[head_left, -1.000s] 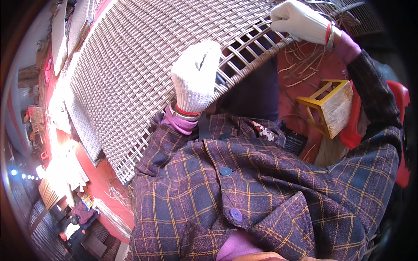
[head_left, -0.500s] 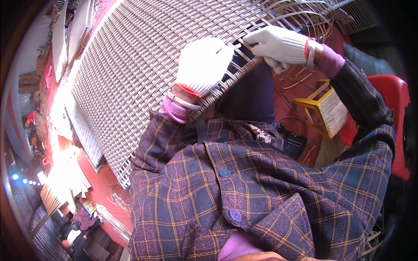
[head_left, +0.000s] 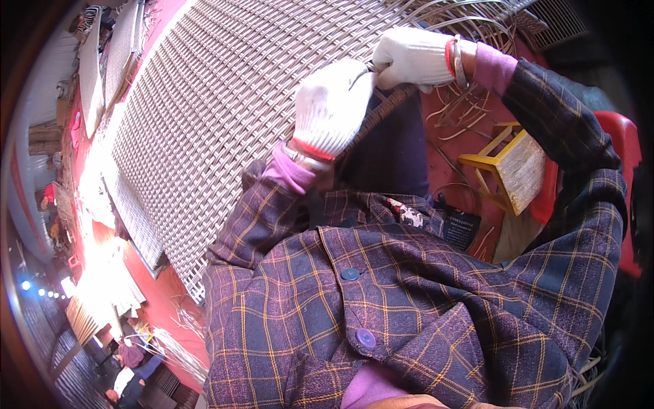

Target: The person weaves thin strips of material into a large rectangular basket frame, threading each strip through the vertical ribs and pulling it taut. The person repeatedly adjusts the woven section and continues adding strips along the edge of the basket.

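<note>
Head view. The woven panel (head_left: 238, 102) fills the upper left and upper centre of the frame, its wrapped edge (head_left: 387, 109) slanting above the dark-trousered leg (head_left: 392, 153). The gloved left hand (head_left: 332, 105) and right hand (head_left: 412, 60) meet at this edge, upper centre, fingers curled closed; what they pinch is hidden. Loose strands (head_left: 470, 112) curl just beside the right hand. Red floor (head_left: 443, 153) separates the edge from the yellow-framed stool (head_left: 521, 177), right of centre; a red chair (head_left: 620, 150) stands beyond.

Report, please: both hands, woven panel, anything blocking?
Left hand, right hand: gloved, close together at edge of woven panel. Grip hidden. Loose strands near right hand.
</note>
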Motion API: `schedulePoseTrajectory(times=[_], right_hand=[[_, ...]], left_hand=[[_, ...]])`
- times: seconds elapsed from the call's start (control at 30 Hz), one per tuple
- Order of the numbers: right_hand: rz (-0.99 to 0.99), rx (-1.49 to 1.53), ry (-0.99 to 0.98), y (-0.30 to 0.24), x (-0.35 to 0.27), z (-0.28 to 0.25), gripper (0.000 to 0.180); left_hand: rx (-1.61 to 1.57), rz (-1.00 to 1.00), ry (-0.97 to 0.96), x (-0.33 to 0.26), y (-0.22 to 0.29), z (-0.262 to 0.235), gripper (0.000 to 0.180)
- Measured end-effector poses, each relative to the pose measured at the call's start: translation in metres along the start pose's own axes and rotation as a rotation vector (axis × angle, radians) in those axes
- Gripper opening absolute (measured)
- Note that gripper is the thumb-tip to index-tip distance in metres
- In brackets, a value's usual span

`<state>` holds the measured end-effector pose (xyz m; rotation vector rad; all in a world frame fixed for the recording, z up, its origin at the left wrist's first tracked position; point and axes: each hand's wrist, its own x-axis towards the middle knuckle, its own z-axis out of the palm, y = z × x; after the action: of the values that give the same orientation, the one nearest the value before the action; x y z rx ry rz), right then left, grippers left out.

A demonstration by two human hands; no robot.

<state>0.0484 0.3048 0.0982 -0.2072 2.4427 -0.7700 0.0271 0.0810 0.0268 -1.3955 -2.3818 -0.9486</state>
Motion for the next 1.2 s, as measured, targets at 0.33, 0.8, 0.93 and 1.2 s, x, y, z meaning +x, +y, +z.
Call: schedulePoseTrajectory(times=[0.33,0.8,0.93,1.2], right_hand=[[-0.236,-0.227,0.453,0.07,-0.029,-0.035,0.03],[0.092,0.016,0.172,0.065,-0.022,0.006,0.032],[-0.339,-0.476,0.531,0.069,0.003,0.009,0.027],[0.022,0.086,0.058,0.053,-0.002,-0.014,0.026]], left_hand=[[-0.174,-0.1,0.138,-0.004,0.009,-0.023,0.019],[-0.039,0.096,-0.051,0.049,-0.017,0.011,0.016],[0.088,0.208,-0.08,0.041,-0.026,0.011,0.017],[0.237,0.275,-0.106,0.061,-0.042,0.055,0.017]])
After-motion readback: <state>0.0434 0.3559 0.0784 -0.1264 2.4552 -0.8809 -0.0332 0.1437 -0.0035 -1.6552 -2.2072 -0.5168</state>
